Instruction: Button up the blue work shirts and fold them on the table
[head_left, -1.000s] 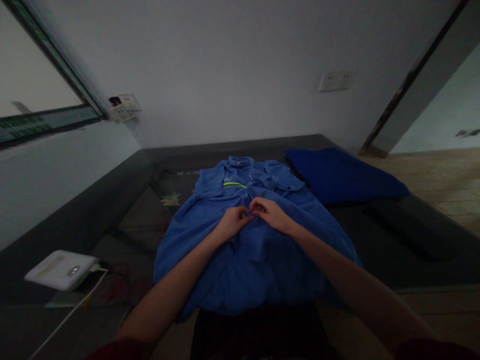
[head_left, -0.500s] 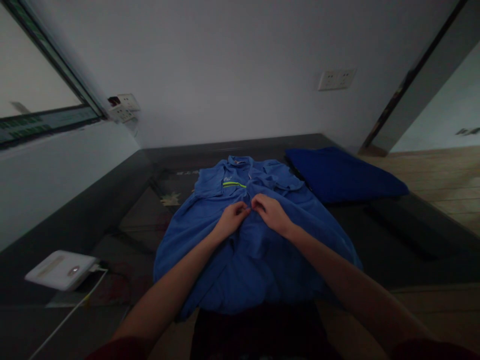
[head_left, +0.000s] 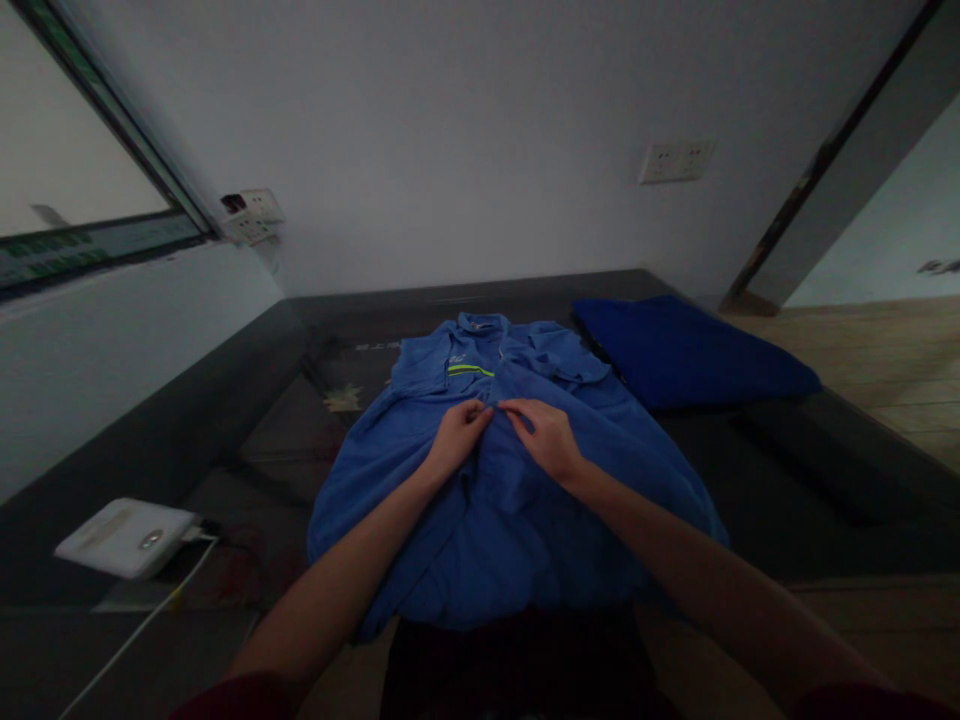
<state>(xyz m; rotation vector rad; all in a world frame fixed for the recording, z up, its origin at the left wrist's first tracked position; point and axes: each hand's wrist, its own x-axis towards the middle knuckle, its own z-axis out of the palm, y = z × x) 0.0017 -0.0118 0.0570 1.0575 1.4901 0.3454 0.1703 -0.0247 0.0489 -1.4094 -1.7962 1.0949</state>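
A blue work jacket (head_left: 420, 480) lies front up before me, its collar at the far end and a lime-yellow stripe (head_left: 470, 369) across the chest. At the middle of its front opening, both my hands meet. My left hand (head_left: 459, 435) pinches the cloth edge between thumb and fingers. Just to the right, my right hand (head_left: 547, 435) has its fingertips drawn together on the same front edge. Whatever small fastener may lie between the fingertips is too small and dark to make out.
The jacket rests on a dark glossy table (head_left: 277, 440). A folded dark-blue cloth (head_left: 690, 350) lies at the right. A white box-shaped device (head_left: 127, 538) with a white cable (head_left: 142, 625) sits at the left. Behind stands a wall with a socket plate (head_left: 676, 161).
My right hand's fingers have stretched a little leftward, toward the left fingertips. My left hand has shifted slightly left. The jacket lies as before.
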